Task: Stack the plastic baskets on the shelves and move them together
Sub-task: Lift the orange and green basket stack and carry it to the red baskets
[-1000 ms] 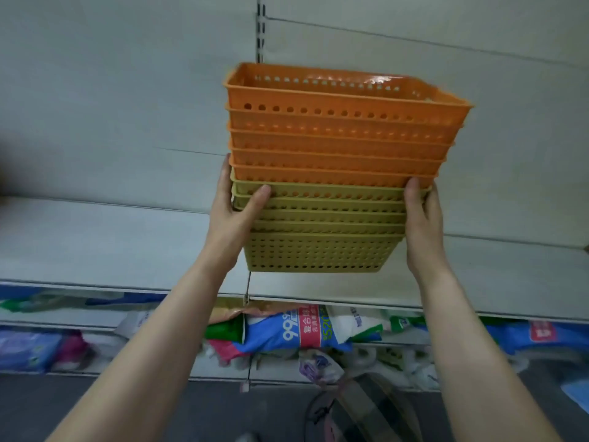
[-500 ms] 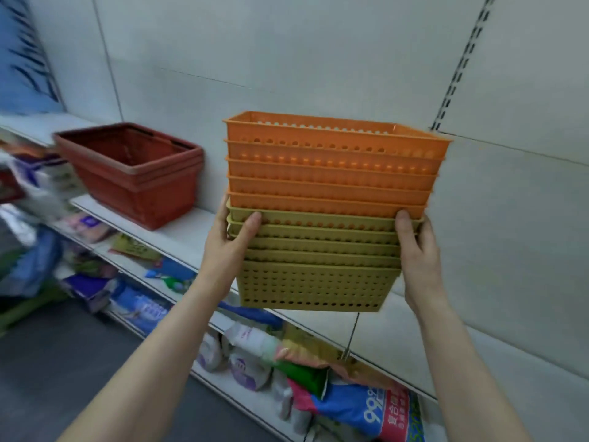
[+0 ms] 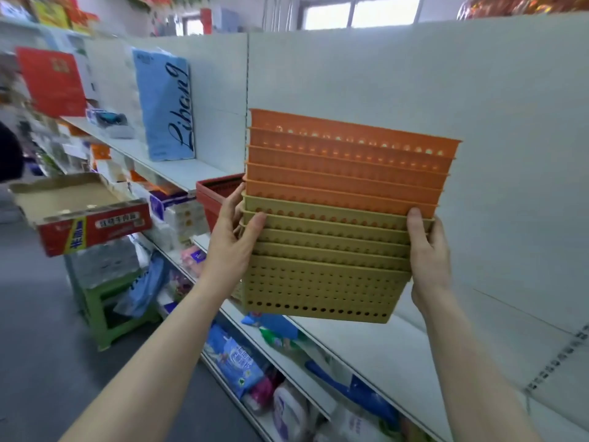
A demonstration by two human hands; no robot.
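basket stack (image 3: 338, 218): 5 orange on 5 yellow, held up in the air by the shelf (image 3: 366, 333) | feel: looks light, stiff, smooth, may slip | hold: under the yellow rims | left hand (image 3: 234, 247) and right hand (image 3: 427, 260): each grips 1 end

Both bare forearms reach up and forward, roughly parallel. The left hand (image 3: 232, 242) is upright, palm turned inward, thumb pressed forward and fingers wrapped behind out of sight. The right hand (image 3: 427, 256) mirrors it, palm inward, thumb pointing up, fingers hidden behind. Both wrists are nearly straight, the hands level with each other.
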